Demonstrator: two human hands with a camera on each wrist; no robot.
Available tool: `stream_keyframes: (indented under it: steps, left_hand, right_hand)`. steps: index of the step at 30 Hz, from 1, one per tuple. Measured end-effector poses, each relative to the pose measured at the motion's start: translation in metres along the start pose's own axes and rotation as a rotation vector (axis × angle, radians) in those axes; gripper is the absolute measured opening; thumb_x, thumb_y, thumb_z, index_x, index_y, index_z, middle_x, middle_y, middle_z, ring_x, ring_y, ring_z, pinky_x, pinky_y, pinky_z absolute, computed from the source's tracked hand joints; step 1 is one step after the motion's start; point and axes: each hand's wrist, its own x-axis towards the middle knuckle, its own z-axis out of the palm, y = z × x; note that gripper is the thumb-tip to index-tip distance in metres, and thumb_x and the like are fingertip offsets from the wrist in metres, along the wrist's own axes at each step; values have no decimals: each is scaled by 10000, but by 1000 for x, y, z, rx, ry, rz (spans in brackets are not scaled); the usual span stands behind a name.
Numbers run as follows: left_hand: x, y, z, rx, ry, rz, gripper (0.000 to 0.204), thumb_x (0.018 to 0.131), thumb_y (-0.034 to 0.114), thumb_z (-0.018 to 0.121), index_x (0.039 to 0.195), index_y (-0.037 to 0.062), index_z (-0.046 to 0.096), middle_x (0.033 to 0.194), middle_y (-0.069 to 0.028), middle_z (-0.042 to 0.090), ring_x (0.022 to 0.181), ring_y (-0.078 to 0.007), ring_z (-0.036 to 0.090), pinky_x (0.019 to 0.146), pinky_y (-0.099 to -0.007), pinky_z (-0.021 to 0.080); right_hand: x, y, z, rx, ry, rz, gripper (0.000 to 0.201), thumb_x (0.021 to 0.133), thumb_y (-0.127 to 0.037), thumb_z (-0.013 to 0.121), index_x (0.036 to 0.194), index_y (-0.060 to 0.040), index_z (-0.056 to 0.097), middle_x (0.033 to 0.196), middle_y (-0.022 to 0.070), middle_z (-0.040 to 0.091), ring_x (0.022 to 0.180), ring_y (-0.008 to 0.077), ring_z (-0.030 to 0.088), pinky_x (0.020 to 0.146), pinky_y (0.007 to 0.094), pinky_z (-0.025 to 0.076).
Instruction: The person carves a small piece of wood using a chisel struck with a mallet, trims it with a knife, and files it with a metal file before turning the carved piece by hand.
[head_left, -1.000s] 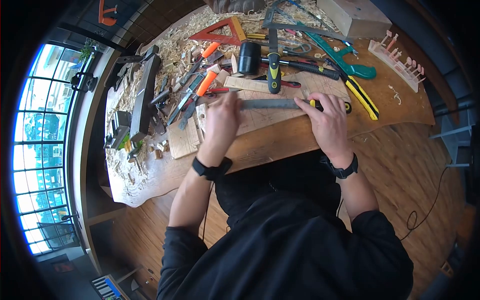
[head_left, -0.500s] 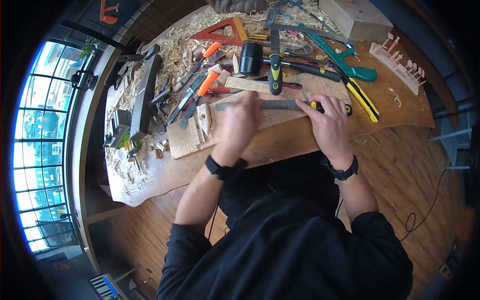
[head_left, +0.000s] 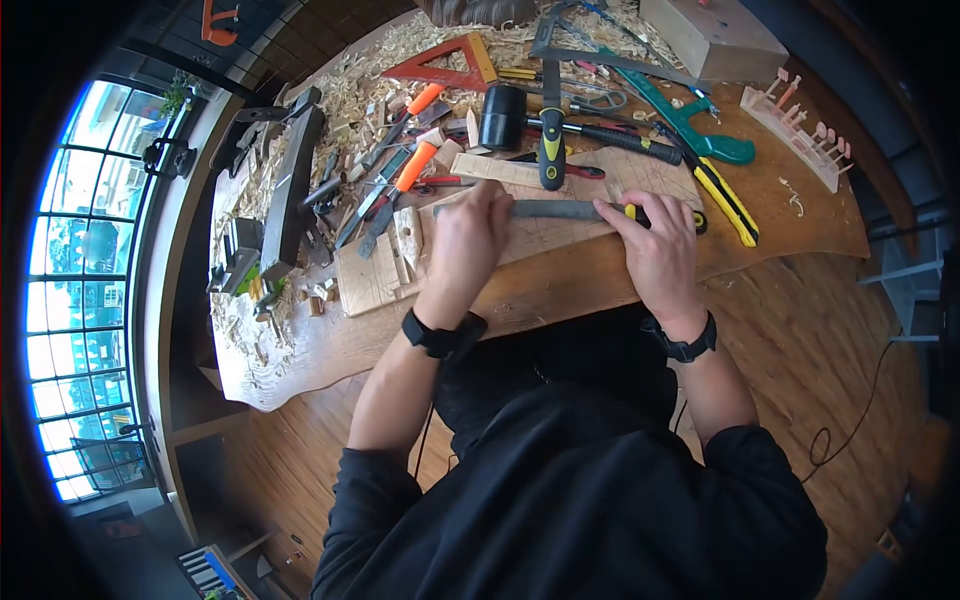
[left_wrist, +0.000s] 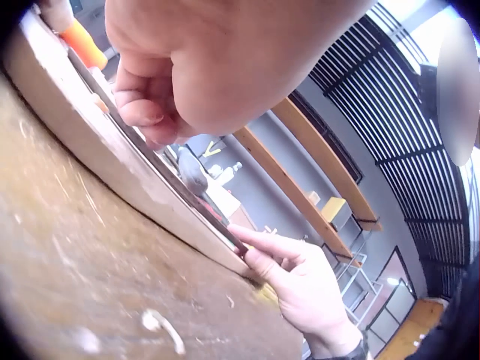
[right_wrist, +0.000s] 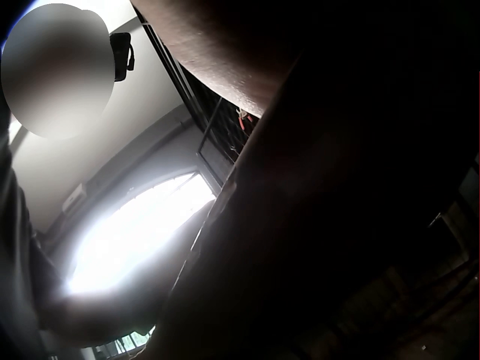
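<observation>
Gridded window (head_left: 85,300) on left, bright daylight; potted plant (head_left: 178,95) by it. Wood-plank floor (head_left: 790,340). Wavy-edged wooden table (head_left: 555,283). Left wrist view: grey wall (left_wrist: 259,187), wooden planks (left_wrist: 327,163), dark slatted panel (left_wrist: 360,97). Right wrist view: pale ceiling (right_wrist: 112,165), window blown out, rest mostly black.
</observation>
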Motion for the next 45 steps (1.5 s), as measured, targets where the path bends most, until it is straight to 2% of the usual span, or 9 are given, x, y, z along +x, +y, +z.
stream_keyframes:
  steps: [7, 9, 18, 23, 28, 31, 35, 41, 45]
  left_hand:
    - [-2, -1, -6, 35, -8, -60, 97, 1011, 113, 701, 1004, 16, 703, 806, -202, 734, 742, -385, 732, 683, -456, 557]
    - [-4, 14, 3, -80, -102, -1, 90, 1010, 101, 701, 1017, 13, 688, 817, -214, 733, 758, -397, 741, 681, -467, 561]
    - [-5, 2, -7, 60, -38, 108, 112, 1012, 102, 691, 964, 24, 626, 848, -229, 700, 766, -451, 704, 630, -528, 545]
    - [-5, 15, -4, 67, -123, 107, 90, 1013, 102, 706, 1034, 28, 660, 908, -206, 721, 833, -437, 720, 705, -498, 564]
    - [-1, -24, -16, 146, -13, 47, 59, 1012, 88, 684, 1027, 42, 651, 868, -223, 720, 774, -443, 717, 673, -511, 565]
    - [-6, -1, 1, 103, -84, -29, 78, 1011, 94, 686, 1003, 36, 634, 875, -233, 718, 787, -453, 712, 691, -521, 560]
    - [-5, 23, 18, -53, -84, 110, 95, 1014, 98, 685, 1006, 34, 616, 889, -247, 696, 816, -495, 686, 677, -536, 542]
    - [0, -34, -17, 198, 22, 8, 76, 1028, 106, 671, 994, 41, 653, 816, -237, 705, 756, -439, 719, 650, -509, 557]
    - [-3, 2, 9, 52, -50, 30, 70, 1031, 97, 666, 1015, 32, 647, 820, -248, 704, 754, -456, 715, 663, -512, 560]
  right_hand:
    - [0, -1, -2, -8, 4, -14, 413, 865, -50, 695, 1219, -205, 840, 1086, 18, 667, 1071, 230, 625, 945, 399, 445]
    - [2, -2, -1, -10, 3, -24, 413, 864, -48, 694, 1217, -203, 840, 1083, 17, 666, 1070, 230, 625, 945, 399, 447]
    - [1, -1, 0, 24, 3, -8, 402, 887, -44, 703, 1218, -227, 841, 1105, 22, 678, 1041, 257, 625, 918, 398, 454]
    - [1, -1, 0, 0, -14, -11, 397, 888, -46, 704, 1217, -221, 841, 1110, 26, 679, 1055, 250, 630, 919, 394, 454]
    - [1, -1, -1, 14, 2, -9, 415, 876, -40, 694, 1225, -212, 838, 1093, 22, 669, 1057, 242, 626, 939, 401, 454]
    - [0, -1, 1, 5, -3, -13, 424, 863, -47, 695, 1226, -212, 838, 1080, 20, 663, 1068, 236, 625, 960, 405, 455]
    - [1, -2, 1, -7, 0, -9, 420, 870, -43, 687, 1223, -213, 839, 1086, 22, 665, 1074, 237, 627, 966, 406, 456]
    - [0, 0, 0, -5, -13, -23, 415, 869, -35, 681, 1212, -204, 842, 1098, 27, 669, 1083, 236, 629, 958, 405, 456]
    - [2, -2, 1, 3, -1, -12, 420, 862, -34, 683, 1213, -201, 842, 1094, 25, 668, 1080, 233, 627, 948, 405, 454]
